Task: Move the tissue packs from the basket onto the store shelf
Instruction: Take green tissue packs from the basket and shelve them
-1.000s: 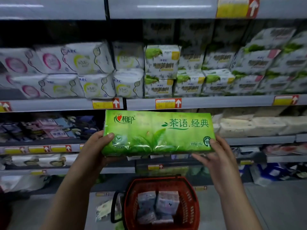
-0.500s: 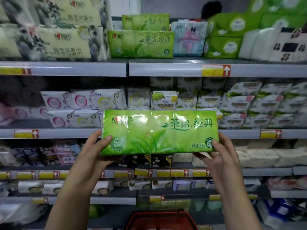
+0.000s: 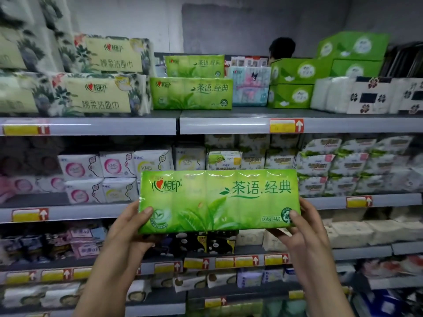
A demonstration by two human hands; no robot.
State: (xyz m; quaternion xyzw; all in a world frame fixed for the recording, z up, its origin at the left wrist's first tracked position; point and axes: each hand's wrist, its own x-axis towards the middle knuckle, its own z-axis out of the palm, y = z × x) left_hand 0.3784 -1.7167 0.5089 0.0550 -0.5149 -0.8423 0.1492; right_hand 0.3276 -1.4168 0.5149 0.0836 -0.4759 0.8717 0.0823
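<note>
Gloss on the green tissue pack [image 3: 219, 201] points to a slick plastic film. I judge it slippery in a loose grip, yet light and soft: a row of small packets that could sag or fold in the middle if carried from one end.

It hangs in mid-air at the centre of the view, printed face toward the camera, in front of the middle shelves and well below the top shelf [image 3: 224, 125]. The left hand [image 3: 135, 227] holds its 8 o'clock corner, thumb pressed on the front and fingers wrapped under and behind. The right hand [image 3: 304, 227] does the same at the 4 o'clock corner, thumb on the face.

Taking both short ends like this looks right: it holds the pack straight and spreads the squeeze, which should be gentle so the film does not crumple or slide. At 12 o'clock from the pack, two matching green packs [image 3: 191, 93] stand stacked on the top shelf, likely marking its place.
</note>
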